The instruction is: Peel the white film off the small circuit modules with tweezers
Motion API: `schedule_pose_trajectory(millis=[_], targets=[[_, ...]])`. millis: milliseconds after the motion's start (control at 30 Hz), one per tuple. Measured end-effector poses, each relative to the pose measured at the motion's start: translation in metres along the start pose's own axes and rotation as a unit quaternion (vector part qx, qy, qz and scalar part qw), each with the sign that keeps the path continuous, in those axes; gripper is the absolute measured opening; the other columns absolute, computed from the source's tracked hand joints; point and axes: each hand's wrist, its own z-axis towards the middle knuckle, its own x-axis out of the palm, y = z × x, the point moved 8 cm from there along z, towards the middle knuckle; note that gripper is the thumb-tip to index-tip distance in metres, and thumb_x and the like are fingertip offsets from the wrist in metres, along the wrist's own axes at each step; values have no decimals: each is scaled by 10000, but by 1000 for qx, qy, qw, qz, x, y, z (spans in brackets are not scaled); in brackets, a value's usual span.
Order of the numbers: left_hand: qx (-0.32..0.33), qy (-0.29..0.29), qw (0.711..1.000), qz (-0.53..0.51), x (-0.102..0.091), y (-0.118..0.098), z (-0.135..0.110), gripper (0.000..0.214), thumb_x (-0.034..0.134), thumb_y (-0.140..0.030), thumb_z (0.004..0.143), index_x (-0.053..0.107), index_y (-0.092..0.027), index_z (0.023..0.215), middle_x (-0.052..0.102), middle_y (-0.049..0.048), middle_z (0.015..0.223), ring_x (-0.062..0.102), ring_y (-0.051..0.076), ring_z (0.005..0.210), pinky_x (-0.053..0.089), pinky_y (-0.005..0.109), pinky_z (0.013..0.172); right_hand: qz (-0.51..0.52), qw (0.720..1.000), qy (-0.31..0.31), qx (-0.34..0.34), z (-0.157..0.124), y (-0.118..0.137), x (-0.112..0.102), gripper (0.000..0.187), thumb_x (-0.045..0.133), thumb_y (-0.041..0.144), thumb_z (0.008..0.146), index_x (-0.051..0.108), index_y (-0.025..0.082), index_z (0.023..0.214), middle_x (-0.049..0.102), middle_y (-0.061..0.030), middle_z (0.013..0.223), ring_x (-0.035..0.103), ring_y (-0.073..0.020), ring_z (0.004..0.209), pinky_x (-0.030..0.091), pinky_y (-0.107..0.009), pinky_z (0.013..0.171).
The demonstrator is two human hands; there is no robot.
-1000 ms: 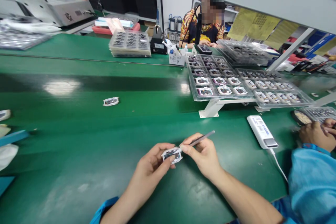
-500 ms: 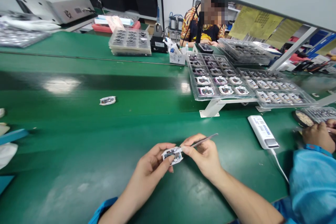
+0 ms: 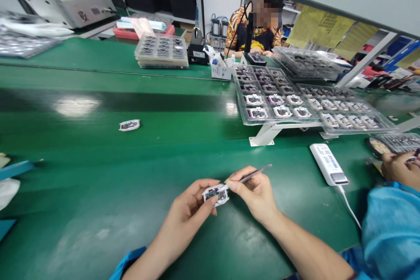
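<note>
My left hand [image 3: 193, 210] pinches a small white plastic housing [image 3: 222, 200] with a circuit board inside, its thumb lying across the front edge. Slim metal tweezers [image 3: 254, 173] are gripped in my right hand [image 3: 254, 192]. Their tip end is at the housing's upper right edge, where my right fingertips hide the exact contact. Farther off to the left, a similar white housing [image 3: 129, 125] lies alone on the green table [image 3: 98, 192].
Clear trays [image 3: 244, 119] of similar housings stand on a white raised stand [image 3: 262, 135] at right. A white power strip [image 3: 328, 164] with a cable lies below them. A co-worker's hand [image 3: 400, 168] works at far right; another person [image 3: 252, 30] sits across the table.
My hands, the housing and the tweezers stay almost in place. The view has shifted slightly, and the co-worker's hand at far right has moved.
</note>
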Motion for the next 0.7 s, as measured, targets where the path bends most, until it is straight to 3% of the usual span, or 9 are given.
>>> schedule_pose_trajectory(millis=[400,700], targets=[[8,-4,1000,-5,-1,-2,0,264,704,-339,777,663,-188,990,657,-10,712,571,147,592,422,256,537,-33,999,-2,-10,0,2,-1,120,841,258,736,730,218,757,765,6,732,699,-144,693,534,-254,676],[9,-20,1000,-22,-3,-3,-1,273,743,-337,754,689,-187,976,673,-1,745,566,149,613,434,262,564,-103,991,6,-81,-5,17,2,77,797,182,769,734,226,776,774,-7,762,735,-171,735,564,-278,700]])
